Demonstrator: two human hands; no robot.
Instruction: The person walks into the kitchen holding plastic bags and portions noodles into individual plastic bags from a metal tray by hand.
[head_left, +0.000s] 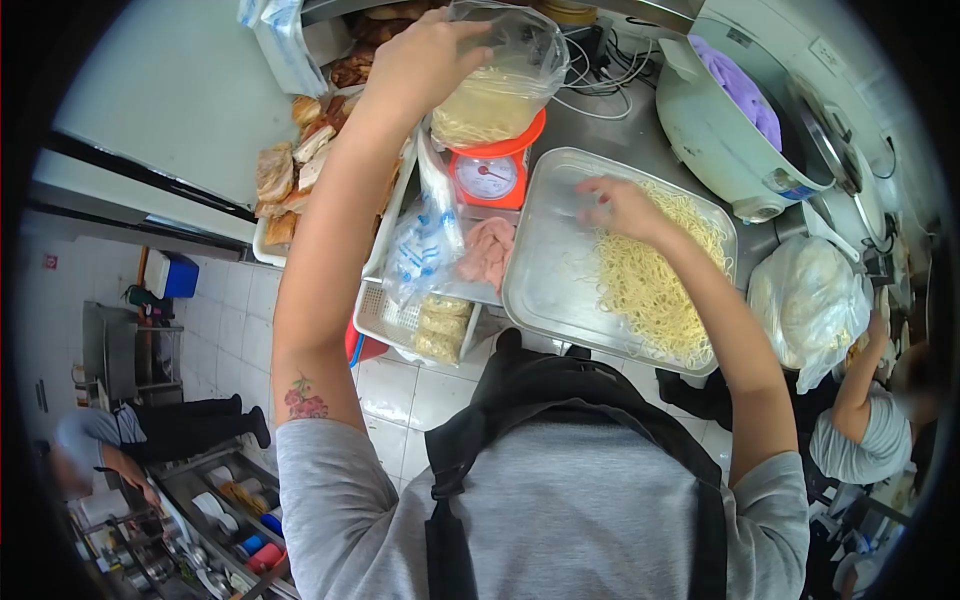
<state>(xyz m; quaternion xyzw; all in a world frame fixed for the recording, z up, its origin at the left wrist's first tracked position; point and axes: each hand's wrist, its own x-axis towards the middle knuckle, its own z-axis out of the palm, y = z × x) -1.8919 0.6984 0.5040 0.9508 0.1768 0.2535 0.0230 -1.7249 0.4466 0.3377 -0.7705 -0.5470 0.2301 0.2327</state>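
Note:
My left hand (432,62) is at the mouth of a clear plastic bag (535,55), its fingers apart and touching or very near the bag's rim. Inside the bag lie pale noodles (478,108). The bag rests on the orange pan of a kitchen scale (487,178) with a round dial. Over a metal tray (550,250) hovers my right hand (625,210), fingers apart and slightly blurred, with nothing visible in them. Loose noodles (655,285) cover the tray's right side, beneath and beside that hand.
Left of the scale are a tray of meat pieces (275,175), plastic bags (425,250) and a pink cloth (488,252). Below hangs a white basket (385,318) with bagged noodles. A large pot (690,130) and filled bag (810,295) stand right. Two people work nearby.

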